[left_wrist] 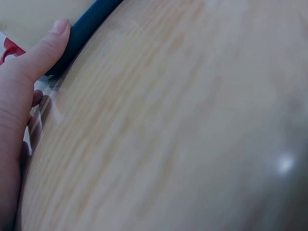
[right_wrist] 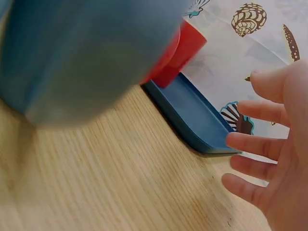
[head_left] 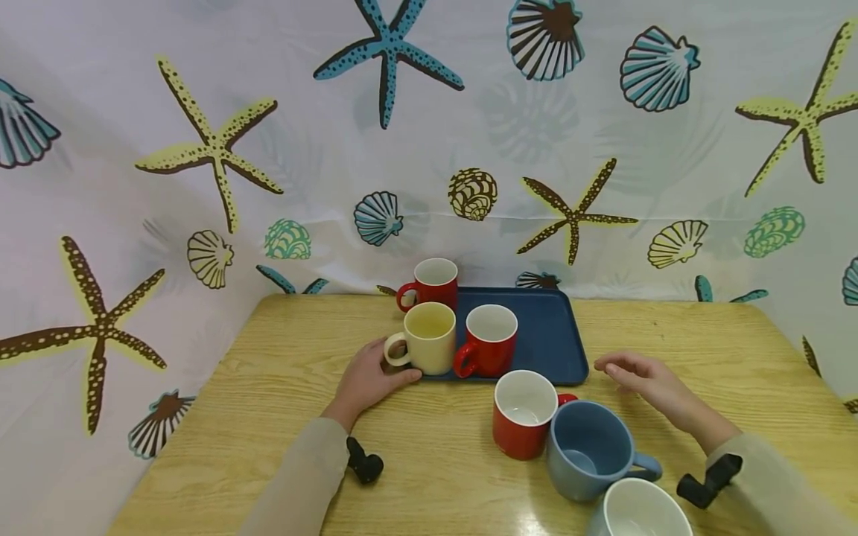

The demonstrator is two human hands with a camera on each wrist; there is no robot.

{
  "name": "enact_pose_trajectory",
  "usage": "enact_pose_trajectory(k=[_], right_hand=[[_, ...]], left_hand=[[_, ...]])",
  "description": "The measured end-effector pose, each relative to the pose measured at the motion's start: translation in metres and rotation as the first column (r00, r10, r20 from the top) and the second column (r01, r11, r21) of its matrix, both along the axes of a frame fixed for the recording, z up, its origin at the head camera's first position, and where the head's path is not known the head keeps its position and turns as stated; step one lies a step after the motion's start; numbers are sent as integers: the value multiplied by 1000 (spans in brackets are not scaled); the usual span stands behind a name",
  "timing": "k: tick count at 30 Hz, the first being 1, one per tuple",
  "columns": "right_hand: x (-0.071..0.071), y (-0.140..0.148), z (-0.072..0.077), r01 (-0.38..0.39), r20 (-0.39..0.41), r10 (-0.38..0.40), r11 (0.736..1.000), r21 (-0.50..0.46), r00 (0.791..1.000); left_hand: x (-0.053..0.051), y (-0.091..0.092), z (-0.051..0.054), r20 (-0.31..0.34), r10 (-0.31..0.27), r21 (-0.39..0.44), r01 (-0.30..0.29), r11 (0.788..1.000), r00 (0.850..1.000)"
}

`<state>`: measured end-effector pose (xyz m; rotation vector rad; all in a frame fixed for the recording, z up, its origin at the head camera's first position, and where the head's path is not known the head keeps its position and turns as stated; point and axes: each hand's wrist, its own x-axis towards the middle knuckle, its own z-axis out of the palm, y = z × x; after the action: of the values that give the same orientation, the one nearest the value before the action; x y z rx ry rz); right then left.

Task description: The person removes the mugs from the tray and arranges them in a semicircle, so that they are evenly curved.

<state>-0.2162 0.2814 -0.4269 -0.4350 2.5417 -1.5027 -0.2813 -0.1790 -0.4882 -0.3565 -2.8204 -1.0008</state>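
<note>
My left hand is beside a pale yellow mug, which stands upright at the left front of a blue tray. Its thumb lies straight along the tray rim against the mug's lower side, and the other fingers are partly hidden behind the handle. A red mug with a white inside stands right of the yellow one, and another red mug is behind. Right of the tray, my right hand hovers with spread fingers, holding nothing.
In front of the tray stand a red mug, a blue mug and a mug with a white inside, close together between the forearms. The wooden table meets a patterned cloth at the back.
</note>
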Motion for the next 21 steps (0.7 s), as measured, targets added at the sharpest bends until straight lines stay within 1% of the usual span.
enact_pose_trajectory(k=[3, 5, 8, 11, 17, 19, 21], right_hand=[[-4, 0, -1, 33, -64, -28, 996, 84, 998], [-8, 0, -3, 53, -110, -37, 987, 150, 993], [-16, 1, -9, 67, -187, -17, 962, 264, 982], [-24, 3, -16, 78, -251, 14, 934, 350, 968], [-32, 3, -25, 90, -316, 59, 895, 438, 947], [-34, 1, -27, 86, -321, 76, 883, 462, 944], [-35, -2, -30, 78, -320, 87, 879, 470, 943]], left_hand=[[0, 0, 0, 6, 2, -1, -2, 1000, 1000], [1, 0, -1, 9, 5, -1, -5, 1000, 1000], [1, 0, 0, 13, 10, -1, -10, 1000, 1000], [2, 0, 0, 16, 5, 5, -5, 1000, 1000], [2, 0, 2, 9, 0, 20, 0, 1000, 1000], [2, 0, 2, 2, -5, 33, 5, 999, 1000], [2, 1, 2, -7, -17, 42, 17, 999, 1000]])
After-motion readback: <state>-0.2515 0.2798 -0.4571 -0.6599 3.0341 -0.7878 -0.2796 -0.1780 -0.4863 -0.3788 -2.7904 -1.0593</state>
